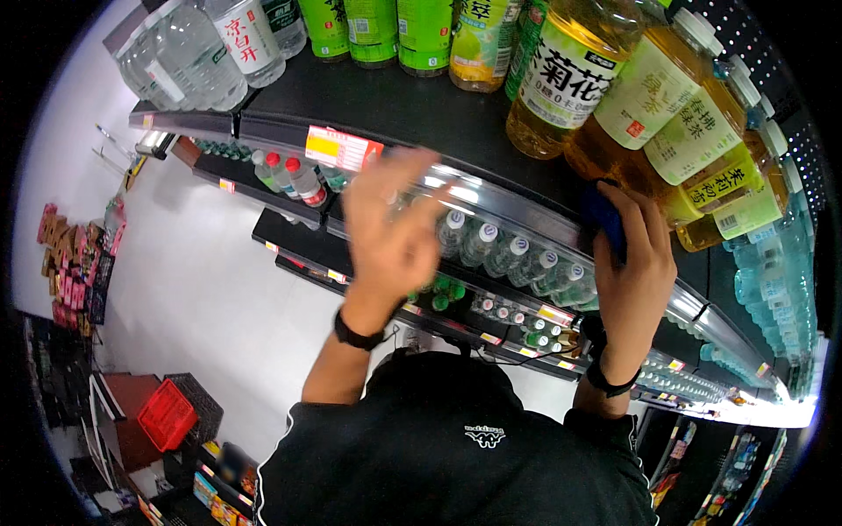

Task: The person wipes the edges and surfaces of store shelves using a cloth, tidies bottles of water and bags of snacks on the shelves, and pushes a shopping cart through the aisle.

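My right hand [637, 279] holds a dark blue cloth [602, 214] against the black shelf [454, 125], at the foot of a row of amber tea bottles [615, 161]. A large bottle of chrysanthemum tea [569, 79] stands at the near end of that row. Blurred by motion, my left hand [393, 240] is in front of the shelf's clear edge strip, beside a red, white and yellow price tag [343, 148]. Its fingers look spread, and nothing shows in them. Both wrists wear black bands.
Green-labelled bottles [371, 33] and clear water bottles [181, 56] stand along the top shelf. Lower shelves hold rows of clear bottles [516, 253] and red-capped bottles [304, 181]. A red basket [168, 414] and stacked boxes [72, 276] sit to the left on the pale floor [217, 302].
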The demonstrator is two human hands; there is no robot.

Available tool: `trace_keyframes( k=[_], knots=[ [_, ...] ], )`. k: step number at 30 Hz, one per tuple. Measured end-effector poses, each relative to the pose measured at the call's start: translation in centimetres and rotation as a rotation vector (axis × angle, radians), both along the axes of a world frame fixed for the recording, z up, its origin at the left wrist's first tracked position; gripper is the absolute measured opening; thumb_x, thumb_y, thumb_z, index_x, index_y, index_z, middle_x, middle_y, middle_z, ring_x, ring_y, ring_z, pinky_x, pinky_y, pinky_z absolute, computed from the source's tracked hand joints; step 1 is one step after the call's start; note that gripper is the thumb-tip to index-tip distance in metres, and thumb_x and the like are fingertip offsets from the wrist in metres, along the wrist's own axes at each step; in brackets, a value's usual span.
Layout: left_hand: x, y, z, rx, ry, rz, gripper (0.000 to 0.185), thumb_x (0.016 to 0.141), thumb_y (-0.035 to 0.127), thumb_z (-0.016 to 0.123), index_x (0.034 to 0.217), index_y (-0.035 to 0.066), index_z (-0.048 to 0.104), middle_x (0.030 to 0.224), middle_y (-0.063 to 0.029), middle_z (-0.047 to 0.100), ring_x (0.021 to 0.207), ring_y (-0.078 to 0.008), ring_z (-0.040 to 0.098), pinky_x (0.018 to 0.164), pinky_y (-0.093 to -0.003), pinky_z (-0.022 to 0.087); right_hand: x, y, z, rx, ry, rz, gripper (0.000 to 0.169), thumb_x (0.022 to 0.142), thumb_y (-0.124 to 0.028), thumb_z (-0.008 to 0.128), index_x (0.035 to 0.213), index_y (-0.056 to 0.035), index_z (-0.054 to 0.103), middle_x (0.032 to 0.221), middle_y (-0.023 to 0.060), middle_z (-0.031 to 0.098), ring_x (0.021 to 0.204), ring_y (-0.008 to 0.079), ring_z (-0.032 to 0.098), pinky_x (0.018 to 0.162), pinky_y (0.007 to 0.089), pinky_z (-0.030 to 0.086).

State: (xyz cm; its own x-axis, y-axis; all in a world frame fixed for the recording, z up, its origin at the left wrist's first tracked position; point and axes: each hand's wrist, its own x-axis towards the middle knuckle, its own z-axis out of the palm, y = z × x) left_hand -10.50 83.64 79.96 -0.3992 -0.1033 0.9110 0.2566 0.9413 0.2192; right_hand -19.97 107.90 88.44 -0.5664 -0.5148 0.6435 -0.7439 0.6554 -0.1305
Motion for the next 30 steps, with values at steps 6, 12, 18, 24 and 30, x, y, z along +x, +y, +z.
trace_keyframes(
  k=[6, 12, 18, 24, 30],
  knots=[
    [0.7, -5.7, -1.4, 0.116, -0.079, 0.186, 0.051, 0.077, -0.004, 0.047, 0.122, 0.006, 0.067, 0.141, -0.014, 0.054, 0.132, -0.032, 0.048, 0.12, -0.0501, 0.024, -0.1, -4.8, -0.8, -0.023, 0.02, 0.154, 0.057, 0.065, -0.005, 0.077, 0.12, -0.0128, 0.063, 0.11, 0.0109, 0.061, 0.096, 0.0326, 0.061, 0.083, 0.042, 0.052],
    [0.3, -5.4, -1.5, 0.107, -0.069, 0.214, 0.054, 0.074, -0.003, 0.048, 0.124, 0.007, 0.066, 0.143, -0.0157, 0.052, 0.132, -0.0343, 0.048, 0.118, -0.0549, 0.024, -0.3, -6.0, -0.8, -0.013, 0.034, 0.223, 0.046, 0.074, -0.018, 0.071, 0.119, -0.0101, 0.063, 0.109, 0.0111, 0.061, 0.093, 0.0318, 0.061, 0.08, 0.0406, 0.052],
    [0.7, -6.5, -1.7, 0.061, -0.126, 0.181, 0.055, 0.077, -0.003, 0.051, 0.129, 0.007, 0.063, 0.147, -0.0163, 0.048, 0.135, -0.0338, 0.046, 0.119, -0.055, 0.021, -0.3, -7.3, -1.0, -0.053, 0.029, 0.258, 0.047, 0.073, -0.016, 0.072, 0.119, -0.0099, 0.062, 0.109, 0.0116, 0.061, 0.094, 0.032, 0.06, 0.08, 0.0414, 0.051],
    [0.9, -6.7, -2.6, 0.088, -0.147, 0.176, 0.053, 0.079, 0.004, 0.055, 0.131, 0.008, 0.063, 0.151, -0.0153, 0.045, 0.139, -0.0336, 0.041, 0.119, -0.0542, 0.02, 1.1, -8.0, 0.4, -0.003, -0.066, 0.122, 0.053, 0.074, -0.006, 0.065, 0.127, -0.0132, 0.063, 0.108, 0.0132, 0.063, 0.095, 0.0339, 0.062, 0.081, 0.0418, 0.051],
    [1.9, -11.3, -3.0, -0.075, -0.203, 0.026, 0.055, 0.076, 0.003, 0.055, 0.129, 0.013, 0.067, 0.149, -0.015, 0.048, 0.14, -0.0326, 0.042, 0.115, -0.0516, 0.025, 2.5, -9.1, 2.3, 0.006, -0.165, -0.082, 0.05, 0.077, -0.008, 0.066, 0.126, -0.0189, 0.065, 0.1, 0.0128, 0.062, 0.092, 0.0358, 0.062, 0.081, 0.0436, 0.05]
  ],
)
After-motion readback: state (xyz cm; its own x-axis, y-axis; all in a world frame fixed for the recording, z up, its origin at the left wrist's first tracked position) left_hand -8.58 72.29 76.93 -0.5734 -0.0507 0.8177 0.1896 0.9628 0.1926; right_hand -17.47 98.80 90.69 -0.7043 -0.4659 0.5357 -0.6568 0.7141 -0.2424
